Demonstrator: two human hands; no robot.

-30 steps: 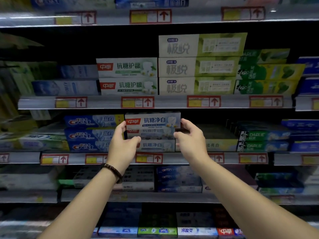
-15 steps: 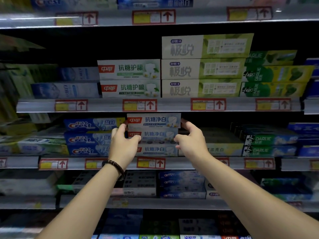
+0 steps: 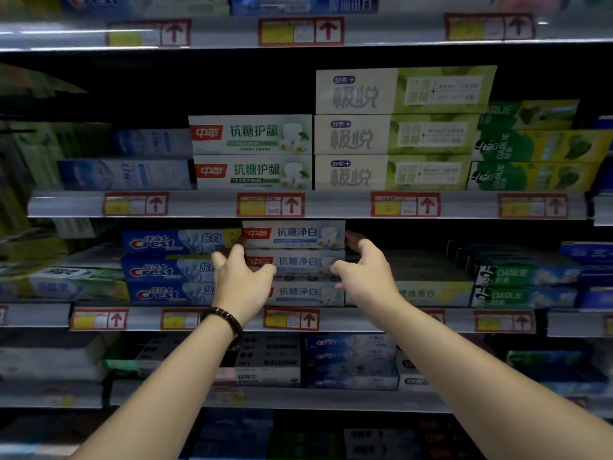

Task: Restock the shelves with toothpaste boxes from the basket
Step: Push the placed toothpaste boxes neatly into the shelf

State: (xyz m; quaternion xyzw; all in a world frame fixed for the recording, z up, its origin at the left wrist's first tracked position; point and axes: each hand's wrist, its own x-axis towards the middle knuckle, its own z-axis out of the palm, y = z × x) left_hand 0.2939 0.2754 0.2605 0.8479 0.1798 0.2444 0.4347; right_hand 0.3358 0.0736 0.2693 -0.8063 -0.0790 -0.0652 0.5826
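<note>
Shop shelving (image 3: 331, 205), dim aisle, rows of toothpaste cartons. The top box (image 3: 293, 234) lies on the stack (image 3: 298, 292) of three matching white-and-blue cartons, tucked just under the shelf rail.

Vs. 1 s ago, not much has changed. The box then looked a bit proud of the two beneath it, esp. at its right end. Now its face seems nearly flush w/ theirs, and both hands keep approx. the same spots at the stack's ends. Judgement: this box is prob. placed and only being squared up. The next carton has to come from the basket, which is not in view.

Its long axis runs left-right, parallel to the shelf edge and level. The printed face points to the aisle, red logo end to the left.

The left hand (image 3: 243, 283) is at the stack's left end, thumb on the middle carton's front, fingers curled round the end. The right hand (image 3: 368, 277) mirrors it at the right end, fingers reaching up by the top box. Whether they squeeze or just touch can't be told.

Crest boxes (image 3: 159, 270) sit just left of the stack, green-white boxes (image 3: 252, 152) on the shelf above it, and Darlie boxes (image 3: 517, 277) well to its right.
</note>
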